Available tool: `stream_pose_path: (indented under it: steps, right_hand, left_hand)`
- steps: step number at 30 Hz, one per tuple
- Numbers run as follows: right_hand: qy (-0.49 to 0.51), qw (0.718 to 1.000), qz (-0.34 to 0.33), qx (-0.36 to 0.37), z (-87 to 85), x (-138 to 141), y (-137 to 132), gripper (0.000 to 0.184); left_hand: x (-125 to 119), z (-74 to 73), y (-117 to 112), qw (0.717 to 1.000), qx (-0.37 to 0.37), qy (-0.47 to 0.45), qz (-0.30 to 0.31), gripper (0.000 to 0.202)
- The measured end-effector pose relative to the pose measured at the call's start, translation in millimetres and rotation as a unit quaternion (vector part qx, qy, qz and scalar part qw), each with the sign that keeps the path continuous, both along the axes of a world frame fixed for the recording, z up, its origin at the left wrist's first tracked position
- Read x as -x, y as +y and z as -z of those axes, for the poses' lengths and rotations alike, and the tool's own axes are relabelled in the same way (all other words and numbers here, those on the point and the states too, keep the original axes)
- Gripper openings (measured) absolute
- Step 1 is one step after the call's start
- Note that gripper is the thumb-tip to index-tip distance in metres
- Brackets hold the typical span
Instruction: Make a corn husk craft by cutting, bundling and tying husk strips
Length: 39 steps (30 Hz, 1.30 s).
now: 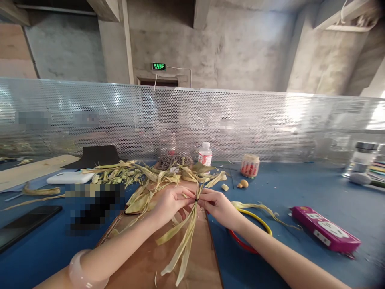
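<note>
In the head view, my left hand (170, 204) and my right hand (221, 206) meet over a brown board. Between their closed fingertips is a bundle of dried corn husk strips (189, 230), cinched by a small dark tie (196, 200). My left fingers pinch at the tie from one side and my right fingers from the other. Long pale ends of the strips fan down towards me; shorter ends stick up above the fingers. Just behind my hands lies a heap of loose dried husks (150, 194).
The brown board (135, 261) lies on a blue table (288, 188). Around it are a plastic bottle (205, 154), a jar (250, 165), a red and yellow ring (267, 226), a purple case (326, 228), a phone (28, 222) and a white box-like object (70, 177). A perforated metal screen (255, 120) stands behind.
</note>
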State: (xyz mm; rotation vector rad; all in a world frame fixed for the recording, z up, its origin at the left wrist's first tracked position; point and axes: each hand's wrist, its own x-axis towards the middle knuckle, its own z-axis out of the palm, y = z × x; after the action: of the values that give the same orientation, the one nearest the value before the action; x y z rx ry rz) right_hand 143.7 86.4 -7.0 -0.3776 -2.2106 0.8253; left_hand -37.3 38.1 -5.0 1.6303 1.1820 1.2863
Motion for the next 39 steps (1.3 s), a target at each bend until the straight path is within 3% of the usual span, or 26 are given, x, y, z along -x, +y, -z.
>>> stream_pose_path:
  steps: [11,19,23,32,39]
  right_hand:
    - [0.005,1.000,0.001,0.019,1.9,3,1,0.028]
    - [0.001,0.999,0.014,0.040,0.1,5,-2,0.031]
    - [0.007,0.999,0.033,0.014,0.1,5,-4,0.028]
    - [0.007,0.998,-0.003,0.070,-1.5,4,-6,0.030]
    - [0.012,0.996,0.029,0.084,2.4,7,-4,0.027]
  left_hand:
    - [-8,0.6,-6,0.986,0.100,-0.130,-0.018,0.015]
    - [-7,5.3,-5,0.964,0.147,-0.221,-0.002,0.020]
    - [-9,2.2,-8,0.947,0.175,-0.271,0.006,0.019]
    - [-10,1.9,-6,0.937,0.197,-0.289,0.006,0.023]
    - [-9,5.0,-6,0.914,0.231,-0.332,0.017,0.026]
